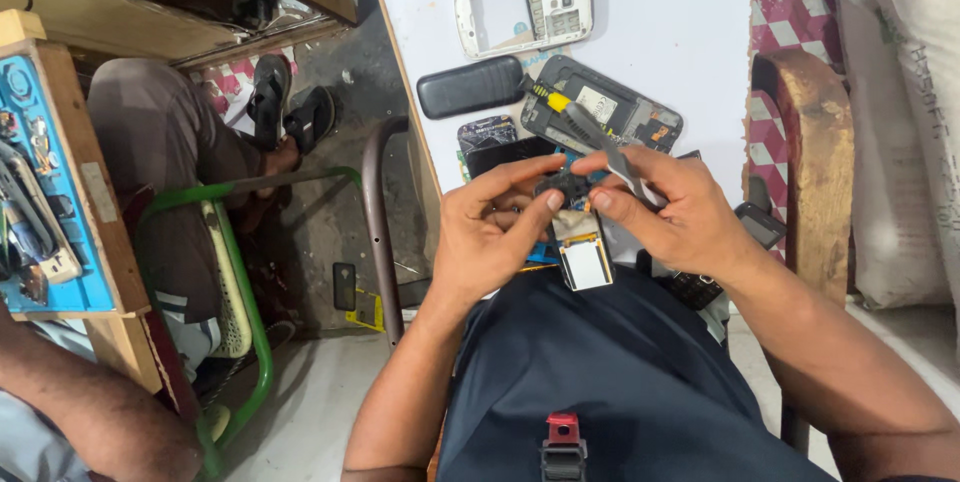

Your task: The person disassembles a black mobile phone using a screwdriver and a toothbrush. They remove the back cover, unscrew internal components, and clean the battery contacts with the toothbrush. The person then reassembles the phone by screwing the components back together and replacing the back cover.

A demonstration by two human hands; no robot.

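Where fingers [535, 204] pinch, phone part [566, 187] obscured

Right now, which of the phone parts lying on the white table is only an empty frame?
The white phone frame at the table's far end: its screen opening is an empty cutout. The black back cover is solid, and the dark opened phone body beside it shows its inner components.

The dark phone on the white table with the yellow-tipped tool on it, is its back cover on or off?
Off. The dark phone lies with its inner circuitry and metal parts exposed, no cover over them.
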